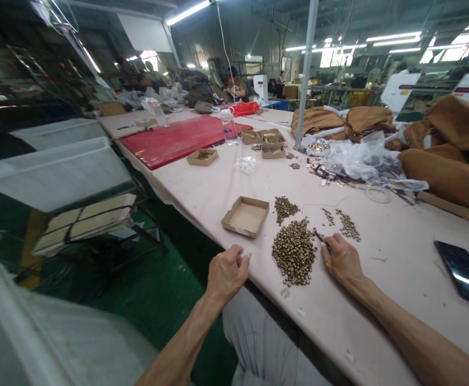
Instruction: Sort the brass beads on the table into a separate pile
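A large pile of small bronze-coloured metal studs (294, 252) lies on the table in front of me. My right hand (341, 260) rests at the pile's right side, its fingers pinched on a thin dark pointed tool (319, 236) whose tip reaches the studs. Beyond the big pile is a smaller heap of studs (285, 209). To its right, a loose group of studs (348, 225) is spread out flat. My left hand (228, 272) is closed at the table's near edge; anything inside its curled fingers is hidden. Past it stands a shallow open cardboard box (244, 233).
Small boxes of metal parts (202, 157), a clear bottle (229, 128) and a red sheet (174, 142) lie farther back. Brown fabric pieces (446, 171), plastic bags (363, 155) and a phone (463, 273) are right. White bins (53, 171) stand left. A person (238, 88) sits beyond.
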`<state>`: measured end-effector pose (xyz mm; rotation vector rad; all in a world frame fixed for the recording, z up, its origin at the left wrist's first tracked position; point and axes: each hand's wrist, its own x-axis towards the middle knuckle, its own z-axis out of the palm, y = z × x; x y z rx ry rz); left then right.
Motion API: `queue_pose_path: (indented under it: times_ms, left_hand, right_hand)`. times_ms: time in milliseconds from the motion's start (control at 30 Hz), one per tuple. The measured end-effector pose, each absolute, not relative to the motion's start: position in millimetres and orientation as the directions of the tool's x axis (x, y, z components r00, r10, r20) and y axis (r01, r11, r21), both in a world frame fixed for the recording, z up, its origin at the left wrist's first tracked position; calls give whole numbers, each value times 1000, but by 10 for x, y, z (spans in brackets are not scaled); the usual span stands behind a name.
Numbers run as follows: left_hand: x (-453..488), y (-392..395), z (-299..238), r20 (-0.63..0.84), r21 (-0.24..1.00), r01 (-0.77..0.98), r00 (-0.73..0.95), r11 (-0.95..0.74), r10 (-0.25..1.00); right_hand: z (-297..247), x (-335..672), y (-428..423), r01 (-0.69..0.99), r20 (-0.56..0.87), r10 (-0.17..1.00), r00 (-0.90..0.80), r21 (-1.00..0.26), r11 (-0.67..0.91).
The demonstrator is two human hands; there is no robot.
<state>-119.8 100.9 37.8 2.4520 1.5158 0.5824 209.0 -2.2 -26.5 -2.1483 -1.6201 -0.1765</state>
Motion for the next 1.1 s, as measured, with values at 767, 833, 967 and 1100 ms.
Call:
queue_pose_path:
  times_ms: [767, 833, 967, 1100]
  left_hand:
    - [-1197, 998, 425, 237, 367, 807, 399, -462, 886]
    - [-1197, 994, 427, 239, 364, 806, 404, -467, 883]
    - [-1195, 980, 444, 227, 362, 815, 395, -453, 890]
    - [-1194, 970, 461, 230, 364, 816, 389, -449, 892]
  right_hand:
    - [-267, 2236, -40, 941, 389, 861, 328, -218, -259]
    - [-277, 2241, -43, 941, 391, 860, 327, -215, -261]
    - [-292, 2307, -38, 944, 370, 875, 313, -221, -244]
    - [-277, 2453, -36, 927, 387, 849, 359, -254, -276]
